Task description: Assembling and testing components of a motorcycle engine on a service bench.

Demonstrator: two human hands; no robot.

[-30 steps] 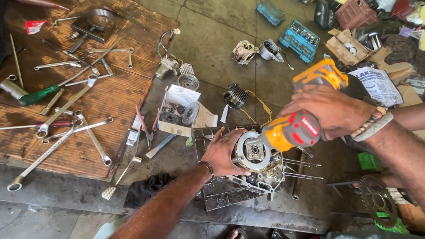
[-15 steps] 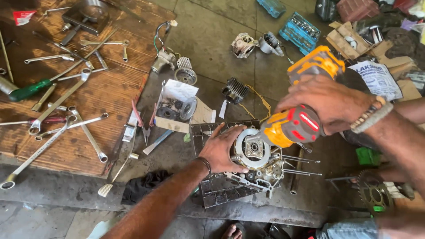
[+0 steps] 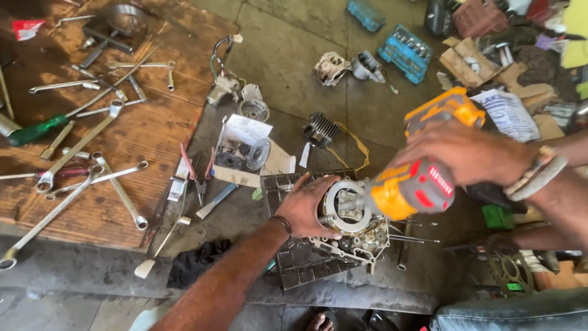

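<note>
My right hand [image 3: 468, 150] grips an orange and grey cordless power driver [image 3: 419, 178], its nose pointing left into a round metal engine part [image 3: 344, 205]. That part sits on a larger engine casing [image 3: 358, 242], which rests on a square metal grate [image 3: 300, 263] on the concrete floor. My left hand [image 3: 306, 208] presses against the left side of the round part, fingers curled around its rim. Long studs [image 3: 413, 236] stick out to the right of the casing.
A wooden board [image 3: 141, 141] on the left carries several wrenches and a green-handled screwdriver [image 3: 33, 132]. A cardboard box of parts [image 3: 242, 153], a finned cylinder [image 3: 320, 129], a blue socket tray [image 3: 401, 52], engine pieces and cardboard lie around. A black rag [image 3: 196, 263] lies by the grate.
The view has shifted slightly. The driver has stayed on the round part, and both hands keep their hold.
</note>
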